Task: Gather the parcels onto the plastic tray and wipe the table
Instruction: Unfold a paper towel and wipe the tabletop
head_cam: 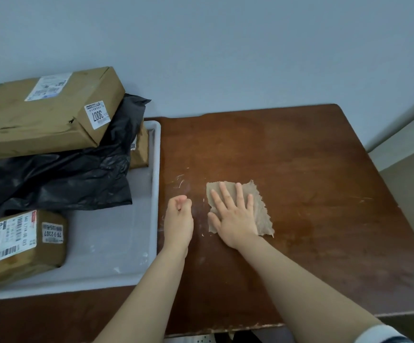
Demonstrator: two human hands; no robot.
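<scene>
A grey plastic tray [136, 233] lies on the left of the brown wooden table [300, 169]. On the tray a large cardboard parcel [45, 112] rests on a black plastic bag parcel [60, 179]. A small brown parcel [140, 149] peeks out behind the bag, and a labelled brown parcel [20, 243] sits at the tray's near left. My right hand [233, 216] presses flat with spread fingers on a tan cloth [260, 214] on the table. My left hand [178, 219] hovers beside the tray's right rim, its fingers curled and holding nothing.
Pale scratches and smears mark the tabletop [183, 181] between the tray and the cloth. A light blue wall stands behind the table. The table's right edge [386, 194] borders a pale surface, and its near edge is chipped.
</scene>
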